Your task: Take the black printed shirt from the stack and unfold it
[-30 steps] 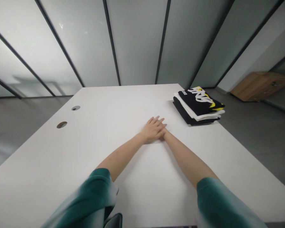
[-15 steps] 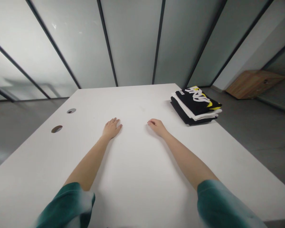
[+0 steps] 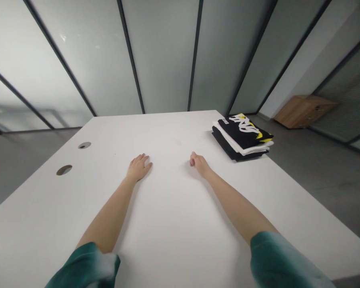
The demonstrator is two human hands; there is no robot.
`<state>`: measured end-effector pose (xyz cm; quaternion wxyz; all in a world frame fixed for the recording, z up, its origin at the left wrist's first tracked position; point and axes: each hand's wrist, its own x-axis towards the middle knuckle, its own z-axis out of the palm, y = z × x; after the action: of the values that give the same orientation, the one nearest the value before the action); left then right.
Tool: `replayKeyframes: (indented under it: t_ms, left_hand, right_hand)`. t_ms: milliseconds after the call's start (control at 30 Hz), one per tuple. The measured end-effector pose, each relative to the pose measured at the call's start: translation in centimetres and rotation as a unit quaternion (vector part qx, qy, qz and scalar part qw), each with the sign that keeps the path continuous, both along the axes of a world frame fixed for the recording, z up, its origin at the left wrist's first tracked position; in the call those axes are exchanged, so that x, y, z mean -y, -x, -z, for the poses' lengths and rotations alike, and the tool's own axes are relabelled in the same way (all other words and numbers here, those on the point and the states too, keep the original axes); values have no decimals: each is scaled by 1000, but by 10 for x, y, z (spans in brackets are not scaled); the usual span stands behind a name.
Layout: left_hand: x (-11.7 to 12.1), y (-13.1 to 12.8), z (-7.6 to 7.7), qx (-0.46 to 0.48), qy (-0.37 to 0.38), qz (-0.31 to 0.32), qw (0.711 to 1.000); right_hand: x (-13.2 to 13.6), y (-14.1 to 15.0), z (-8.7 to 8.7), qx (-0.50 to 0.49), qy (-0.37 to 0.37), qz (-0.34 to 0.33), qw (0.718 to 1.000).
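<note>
My left hand [image 3: 138, 167] lies palm down on the white table [image 3: 168, 216], fingers stretched and thumb apart, with nothing in it. To its right, my right hand [image 3: 199, 163] is curled into a fist at the table surface, and no object shows in it. A stack of folded clothes [image 3: 243, 138] sits beyond and to the right of my right hand, apart from it. On top is a black garment with a white and yellow print; white cloth and another black piece lie beneath.
Two round holes, a nearer one [image 3: 64, 170] and a farther one [image 3: 84, 145], pierce the tabletop on the left. Frosted glass panels [image 3: 165, 56] stand behind the table. A wooden cabinet [image 3: 303, 112] is on the floor at the far right.
My right hand has closed from a loose curl into a tighter fist. The left hand stays flat on the table. The whole view has shifted slightly.
</note>
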<state>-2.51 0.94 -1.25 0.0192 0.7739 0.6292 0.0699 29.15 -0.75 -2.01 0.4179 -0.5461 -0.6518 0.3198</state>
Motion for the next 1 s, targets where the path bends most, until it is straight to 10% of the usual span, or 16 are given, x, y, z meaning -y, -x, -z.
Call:
replayKeyframes:
  t_ms: [267,533,700,1000]
  left_hand:
    - [0,-1,-3,11,-3,-2,1000]
    - [2,-1,-6,17,-3,-8,1000]
    - [3,-1,-5,19,-2,-9,1000]
    - [3,-2,-8,27,10,-17,999]
  right_hand:
    - [-8,-26,-8,67,-78,109,989]
    - [-23,-114,-76,249,-193,291,903]
    - [-16,-179,-93,421,-105,344,832]
    - [-29,-208,-70,488,34,272,828]
